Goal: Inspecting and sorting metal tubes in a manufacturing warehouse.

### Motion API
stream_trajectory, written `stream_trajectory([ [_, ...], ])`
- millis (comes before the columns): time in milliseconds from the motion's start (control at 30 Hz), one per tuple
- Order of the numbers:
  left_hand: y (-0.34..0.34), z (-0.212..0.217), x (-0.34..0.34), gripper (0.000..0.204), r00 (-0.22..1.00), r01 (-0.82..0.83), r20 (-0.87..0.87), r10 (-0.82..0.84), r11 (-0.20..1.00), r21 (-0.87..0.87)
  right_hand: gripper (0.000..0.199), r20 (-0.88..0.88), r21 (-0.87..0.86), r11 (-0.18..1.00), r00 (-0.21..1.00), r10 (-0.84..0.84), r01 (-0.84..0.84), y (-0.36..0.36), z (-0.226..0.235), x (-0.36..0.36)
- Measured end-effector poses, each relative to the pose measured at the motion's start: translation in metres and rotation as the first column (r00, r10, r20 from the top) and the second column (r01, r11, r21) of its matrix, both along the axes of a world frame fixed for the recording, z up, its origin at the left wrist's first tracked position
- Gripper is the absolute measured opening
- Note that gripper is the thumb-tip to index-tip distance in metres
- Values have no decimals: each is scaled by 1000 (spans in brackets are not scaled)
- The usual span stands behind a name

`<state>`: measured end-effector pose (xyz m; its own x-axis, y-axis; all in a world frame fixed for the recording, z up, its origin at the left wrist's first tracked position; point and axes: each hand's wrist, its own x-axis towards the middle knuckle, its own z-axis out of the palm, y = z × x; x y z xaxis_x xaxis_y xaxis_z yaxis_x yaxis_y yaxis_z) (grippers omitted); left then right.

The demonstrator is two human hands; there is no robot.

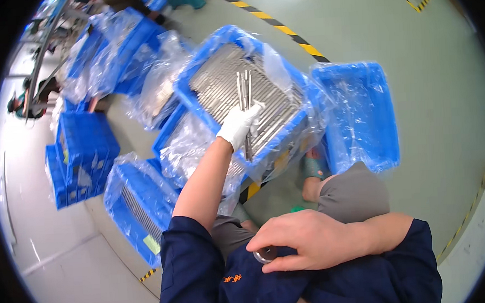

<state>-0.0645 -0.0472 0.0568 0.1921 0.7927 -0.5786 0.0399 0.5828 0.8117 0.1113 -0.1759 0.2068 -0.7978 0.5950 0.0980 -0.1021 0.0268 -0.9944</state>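
Note:
My left hand (238, 128), in a white glove, is closed around several thin metal rods (244, 85). It holds them upright over a blue crate (187, 83) lined with clear plastic. Rows of similar silvery rods (216, 73) lie side by side in that crate. Close to my body, my bare right hand (324, 239) grips a small round metal piece (267, 254) with a dark middle between thumb and fingers. The palm hides the rest of that piece.
To the right stands another blue crate (390, 116) with a plastic liner. A lined crate of rods (116, 199) sits at lower left, near stacked blue crates (91, 135). Yellow-black floor tape (268, 19) runs behind. A person (45, 96) is at far left.

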Motion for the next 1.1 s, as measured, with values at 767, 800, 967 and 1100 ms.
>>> stream_trajectory([
  [767,-314,114,-38,50,794,-89,603,75,996,-7,40,2,-663,740,989,149,-111,-70,-36,-71],
  [800,-319,116,-35,53,797,-63,602,49,998,3,37,-4,-671,735,992,129,-99,-75,-40,-69],
  [967,-335,115,-37,59,740,-68,670,63,998,-19,22,9,-669,741,995,97,-66,-88,-31,-70],
  [1100,-339,115,-36,60,736,-81,673,81,996,-30,15,43,-633,773,995,94,-45,-91,-34,-70],
])
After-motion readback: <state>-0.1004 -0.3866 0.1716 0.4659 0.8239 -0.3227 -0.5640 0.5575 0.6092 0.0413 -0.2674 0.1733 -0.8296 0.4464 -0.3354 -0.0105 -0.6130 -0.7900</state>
